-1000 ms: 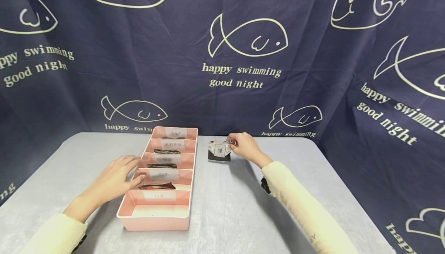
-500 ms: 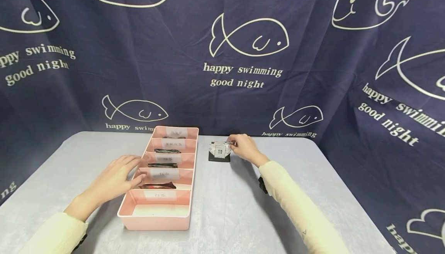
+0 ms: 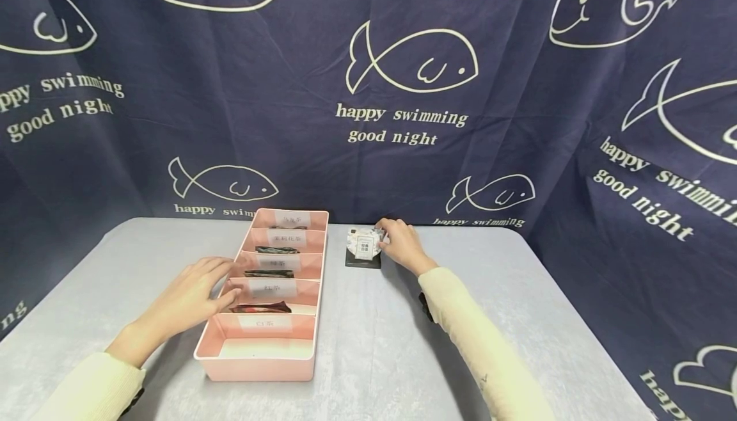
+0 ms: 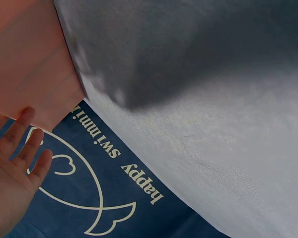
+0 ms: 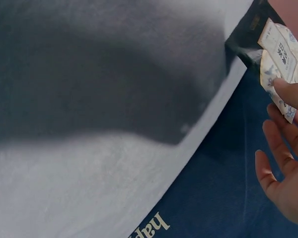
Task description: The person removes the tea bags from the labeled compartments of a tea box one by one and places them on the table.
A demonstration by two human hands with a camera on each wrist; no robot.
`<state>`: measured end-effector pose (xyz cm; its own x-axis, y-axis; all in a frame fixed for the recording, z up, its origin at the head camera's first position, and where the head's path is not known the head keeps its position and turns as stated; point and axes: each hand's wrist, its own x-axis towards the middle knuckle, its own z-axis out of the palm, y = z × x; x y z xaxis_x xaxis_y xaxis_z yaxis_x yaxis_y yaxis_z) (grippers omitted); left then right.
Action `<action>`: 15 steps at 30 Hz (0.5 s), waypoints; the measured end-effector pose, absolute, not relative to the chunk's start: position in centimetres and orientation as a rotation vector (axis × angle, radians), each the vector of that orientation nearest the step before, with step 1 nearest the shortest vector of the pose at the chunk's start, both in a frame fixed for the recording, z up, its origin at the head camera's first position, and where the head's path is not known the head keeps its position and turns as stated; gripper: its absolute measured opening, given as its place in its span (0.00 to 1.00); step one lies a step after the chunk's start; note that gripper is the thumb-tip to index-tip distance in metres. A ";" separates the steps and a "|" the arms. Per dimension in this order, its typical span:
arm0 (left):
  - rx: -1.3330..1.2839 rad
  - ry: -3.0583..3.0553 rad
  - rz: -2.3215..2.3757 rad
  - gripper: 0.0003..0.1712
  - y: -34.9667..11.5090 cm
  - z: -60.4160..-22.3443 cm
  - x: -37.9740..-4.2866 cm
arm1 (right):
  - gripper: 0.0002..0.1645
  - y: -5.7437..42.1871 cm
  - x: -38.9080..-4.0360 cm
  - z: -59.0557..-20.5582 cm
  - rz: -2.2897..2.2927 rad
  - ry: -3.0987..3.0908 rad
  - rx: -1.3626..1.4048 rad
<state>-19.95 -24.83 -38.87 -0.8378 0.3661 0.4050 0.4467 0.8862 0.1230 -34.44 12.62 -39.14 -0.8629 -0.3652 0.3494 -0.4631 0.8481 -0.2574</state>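
Observation:
My right hand (image 3: 401, 244) pinches the edge of a white patterned tea packet (image 3: 365, 246) between thumb and forefinger. In the right wrist view the white packet (image 5: 283, 52) shows a label with dark characters, and the other fingers of the right hand (image 5: 288, 153) spread below it. A black packet (image 3: 363, 261) lies on the table beneath it, partly covered. At the left, my left hand (image 3: 192, 290) rests at the long rim of a pink divided box (image 3: 259, 371), thumb over a compartment. The left wrist view shows relaxed left-hand fingers (image 4: 27, 136) beside the box's pink wall (image 4: 39, 74).
Handwritten labels mark the box's several compartments. Dark packets, such as a reddish one (image 3: 260, 308), stand in the farther ones; the nearest compartment's floor (image 3: 265, 349) shows bare. A grey-white cloth covers the table (image 3: 368, 357). A navy fish-print curtain (image 3: 403, 171) hangs behind and at the sides.
The white tea packet has risen slightly and tilted to show more of its face, and my right hand and forearm shifted a little left. The left hand and the box stay put.

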 end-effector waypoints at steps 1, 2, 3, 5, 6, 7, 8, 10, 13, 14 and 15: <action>-0.600 -2.678 -0.300 0.25 -24.8 -38.9 -20.0 | 0.19 12.5 -34.5 -39.2 0.473 -2.742 0.620; -0.601 -2.676 -0.301 0.25 -24.8 -38.9 -20.0 | 0.20 12.4 -34.5 -39.3 0.461 -2.744 0.614; -0.602 -2.675 -0.302 0.25 -24.8 -38.9 -20.0 | 0.20 12.4 -34.5 -39.4 0.452 -2.750 0.605; -0.604 -2.671 -0.301 0.25 -24.8 -38.9 -20.0 | 0.21 12.2 -34.6 -39.6 0.432 -2.763 0.590; -0.606 -2.668 -0.301 0.25 -24.8 -38.9 -20.0 | 0.22 12.2 -34.6 -39.6 0.422 -2.770 0.582; -0.607 -2.666 -0.302 0.25 -24.8 -38.9 -20.0 | 0.22 12.1 -34.7 -39.8 0.415 -2.775 0.577; -0.608 -2.665 -0.301 0.25 -24.8 -38.9 -20.0 | 0.23 12.1 -34.8 -39.8 0.411 -2.782 0.571; -0.608 -2.664 -0.299 0.25 -24.8 -38.9 -20.0 | 0.24 12.1 -34.9 -40.0 0.403 -2.798 0.565; -0.606 -2.667 -0.300 0.26 -24.8 -38.9 -19.9 | 0.25 12.1 -35.0 -40.1 0.419 -2.814 0.570; -0.604 -2.669 -0.300 0.26 -24.8 -38.9 -19.9 | 0.25 12.1 -34.9 -40.1 0.431 -2.820 0.573; -0.603 -2.671 -0.300 0.26 -24.8 -38.9 -19.9 | 0.25 12.1 -34.9 -40.1 0.441 -2.824 0.576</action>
